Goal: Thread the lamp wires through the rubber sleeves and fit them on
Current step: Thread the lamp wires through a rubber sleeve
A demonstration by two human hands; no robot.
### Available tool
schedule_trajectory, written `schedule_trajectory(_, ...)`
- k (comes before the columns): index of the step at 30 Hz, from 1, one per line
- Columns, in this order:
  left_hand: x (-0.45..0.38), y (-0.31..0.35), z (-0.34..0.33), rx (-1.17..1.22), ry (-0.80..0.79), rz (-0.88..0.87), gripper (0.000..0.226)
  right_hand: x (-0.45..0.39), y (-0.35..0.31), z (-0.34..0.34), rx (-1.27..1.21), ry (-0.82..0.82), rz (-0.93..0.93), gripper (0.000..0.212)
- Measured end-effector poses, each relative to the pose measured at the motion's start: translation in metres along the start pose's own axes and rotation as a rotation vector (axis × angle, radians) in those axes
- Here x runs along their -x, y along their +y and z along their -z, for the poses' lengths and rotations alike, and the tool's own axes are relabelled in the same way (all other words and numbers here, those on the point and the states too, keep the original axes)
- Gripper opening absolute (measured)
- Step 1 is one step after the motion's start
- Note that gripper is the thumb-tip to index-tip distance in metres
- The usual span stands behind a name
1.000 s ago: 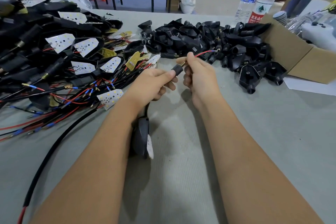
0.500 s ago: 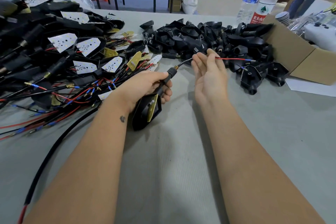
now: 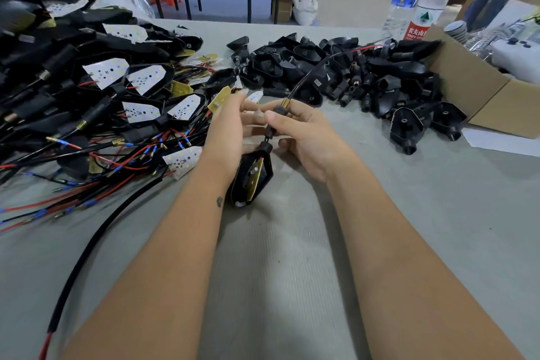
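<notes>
Just in front of the heap of empty black lamp housings (image 3: 336, 67), the right hand (image 3: 304, 137) pinches the rubber sleeve (image 3: 273, 123) between thumb and curled fingers, the lamp wire (image 3: 312, 70) arching out of its brass-sprung top toward that heap. The left hand (image 3: 230, 131) sits beside it with fingers half extended, touching the stem; whether it grips cannot be told, and the lamp housing (image 3: 252, 175) hangs below both hands. Right of the heap an open cardboard box (image 3: 479, 90) holds pale, blurred items, with two plastic water bottles (image 3: 420, 0) behind it.
</notes>
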State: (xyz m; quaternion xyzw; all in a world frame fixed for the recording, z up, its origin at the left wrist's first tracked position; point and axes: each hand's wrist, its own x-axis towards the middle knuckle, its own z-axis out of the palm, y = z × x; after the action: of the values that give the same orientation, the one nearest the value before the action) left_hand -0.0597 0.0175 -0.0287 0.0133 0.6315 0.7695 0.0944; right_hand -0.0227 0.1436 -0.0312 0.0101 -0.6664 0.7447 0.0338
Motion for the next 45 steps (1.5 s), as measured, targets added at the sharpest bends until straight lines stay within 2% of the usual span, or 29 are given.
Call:
schedule_trajectory(2,0.0,0.001,-0.001,0.006,0.114,-0.061,0.029,0.001,0.0,0.003,-0.005,-0.05,-0.03,0.014)
schedule_trajectory(4,0.0,0.001,0.0,-0.032,0.175,-0.108,0.027,0.003,-0.001,0.005,-0.011,-0.163,-0.066,0.026)
schedule_trajectory(6,-0.001,0.001,0.0,-0.024,0.176,-0.124,0.026,0.004,-0.002,0.004,0.017,-0.244,-0.093,0.037)
schedule_trajectory(8,-0.001,0.001,0.0,-0.007,0.162,-0.13,0.023,0.004,-0.003,0.001,0.016,-0.247,-0.078,0.038)
schedule_trajectory(12,-0.001,0.002,0.002,0.023,0.154,-0.144,0.02,0.003,0.0,0.002,-0.03,-0.11,-0.019,0.026)
schedule_trajectory(17,0.002,0.004,0.007,-0.036,0.162,-0.205,0.027,-0.004,0.004,0.003,-0.068,0.249,0.086,0.023)
schedule_trajectory(19,0.002,0.001,0.01,-0.153,0.153,-0.281,0.029,-0.008,0.006,0.004,-0.065,0.368,0.128,0.022)
schedule_trajectory(24,0.003,-0.01,0.013,-0.644,0.059,-0.405,0.02,-0.012,0.009,0.009,-0.146,0.605,0.197,0.023)
schedule_trajectory(27,0.0,-0.014,0.012,-0.93,0.064,-0.5,0.012,-0.013,0.01,0.013,-0.201,0.622,0.189,0.023)
schedule_trajectory(29,-0.003,-0.015,0.012,-0.994,0.085,-0.531,0.014,-0.014,0.01,0.013,-0.213,0.561,0.19,0.027)
schedule_trajectory(33,-0.005,-0.016,0.013,-0.966,0.103,-0.542,0.015,-0.013,0.009,0.009,-0.073,0.476,0.16,0.055)
schedule_trajectory(36,-0.001,-0.013,0.009,-0.915,0.098,-0.532,0.017,-0.011,0.01,0.007,-0.052,0.453,0.174,0.065)
schedule_trajectory(42,0.005,-0.011,0.003,-0.759,0.132,-0.37,0.024,-0.012,0.011,0.004,-0.129,0.473,0.216,0.06)
schedule_trajectory(45,0.005,-0.012,0.001,-0.73,0.153,-0.281,0.025,-0.013,0.01,0.004,-0.136,0.495,0.2,0.048)
